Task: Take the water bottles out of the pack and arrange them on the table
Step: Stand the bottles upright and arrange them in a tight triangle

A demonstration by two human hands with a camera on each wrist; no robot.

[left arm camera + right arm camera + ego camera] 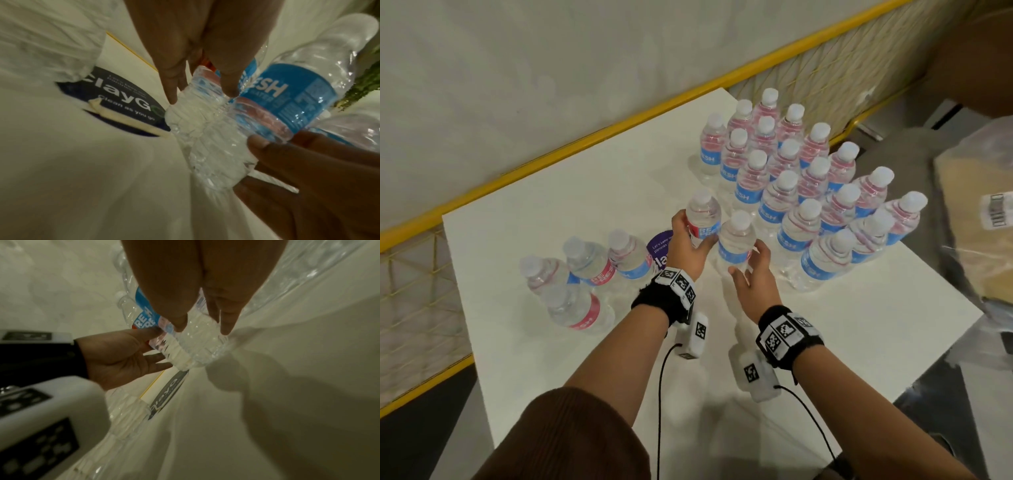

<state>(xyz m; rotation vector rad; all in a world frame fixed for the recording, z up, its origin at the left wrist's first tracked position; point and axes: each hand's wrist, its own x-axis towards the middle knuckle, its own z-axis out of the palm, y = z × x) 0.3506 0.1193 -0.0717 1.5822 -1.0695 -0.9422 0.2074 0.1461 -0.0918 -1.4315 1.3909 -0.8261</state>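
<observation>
Two clear water bottles with blue and red labels stand side by side at the middle of the white table [825,325]. My left hand [688,240] grips the left bottle [703,216] around its label; its fingers [170,73] run down the ribbed body [197,129]. My right hand [751,270] wraps loosely round the right bottle [736,240], with the thumb [259,142] under its blue label [298,100] and the fingers [170,296] against the far side. Both bottles are upright.
Several bottles stand in tight rows [791,178] at the back right. Several more [585,270] cluster at the left, near a round purple sticker [661,243]. A yellow mesh rail [585,137] borders the far edge. A plastic-wrapped brown package [969,246] lies off the right side.
</observation>
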